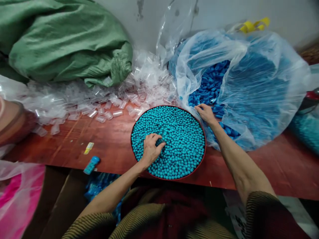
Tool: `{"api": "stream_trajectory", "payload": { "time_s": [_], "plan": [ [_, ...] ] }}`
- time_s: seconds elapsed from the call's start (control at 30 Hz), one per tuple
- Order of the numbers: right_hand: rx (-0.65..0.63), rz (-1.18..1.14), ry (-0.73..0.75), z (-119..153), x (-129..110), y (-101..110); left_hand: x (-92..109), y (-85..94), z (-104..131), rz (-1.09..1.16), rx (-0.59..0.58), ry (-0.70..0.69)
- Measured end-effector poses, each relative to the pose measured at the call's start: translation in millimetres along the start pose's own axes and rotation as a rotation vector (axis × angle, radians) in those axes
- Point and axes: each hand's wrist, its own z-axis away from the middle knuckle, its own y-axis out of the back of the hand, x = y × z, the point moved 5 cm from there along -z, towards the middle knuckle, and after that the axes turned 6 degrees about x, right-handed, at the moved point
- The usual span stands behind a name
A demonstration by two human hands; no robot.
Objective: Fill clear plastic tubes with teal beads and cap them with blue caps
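Note:
A round tub (204,146) with a red rim is filled nearly to the brim with turquoise beads (179,156). Over the beads, my left hand (150,150) curls its thumb and fingers around what looks like a small clear plastic tube (159,142), partly hidden by the hand. My right hand (206,113) is at the opening of a large translucent bag (259,86) of blue caps (211,83), just right of the tub. Its fingertips are pinched together; what they hold, if anything, is too small to make out.
Many clear tubes (117,99) lie heaped behind the tub, under a green sack (72,43). A bead-filled tube with a blue cap (91,165) rests at the red table's (109,142) front edge, near a yellow-and-white label (88,148). Pink plastic (27,189) hangs at left.

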Motion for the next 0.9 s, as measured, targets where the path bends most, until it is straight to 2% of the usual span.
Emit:
{"api": "stream_trajectory", "payload": {
  "time_s": [0.1, 0.23, 0.3, 0.4, 0.5, 0.57, 0.63, 0.77, 0.9],
  "plan": [
    [0.055, -0.14, 0.039, 16, -24, 9, 0, -0.9, 0, 0.01, -0.034, -0.004],
    [-0.147, -0.322, 0.048, 46, -56, 1, 0, -0.7, -1, 0.027, -0.05, -0.022],
    [-0.201, -0.412, -0.019, 54, -61, 1, -1, -0.7, -1, 0.037, -0.047, -0.026],
    [-0.087, -0.442, -0.098, 52, -52, 19, -1, -1.4, -1, 0.048, -0.049, -0.034],
    [0.075, -0.323, -0.13, 48, -38, 42, -1, -1.4, -1, 0.049, -0.037, -0.031],
    [0.096, -0.223, -0.088, 52, -38, 50, -1, -1.5, -1, 0.046, -0.039, -0.036],
    [0.042, -0.133, -0.008, 63, -48, 50, 0, -1.4, 0, 0.041, -0.049, -0.043],
    [-0.138, 0.079, 0.128, 85, -79, 34, 1, 1.1, -1, 0.036, -0.05, -0.041],
    [-0.209, 0.364, 0.218, 91, -97, 18, 4, 5.3, 0, 0.049, -0.032, -0.07]
  ]
}}
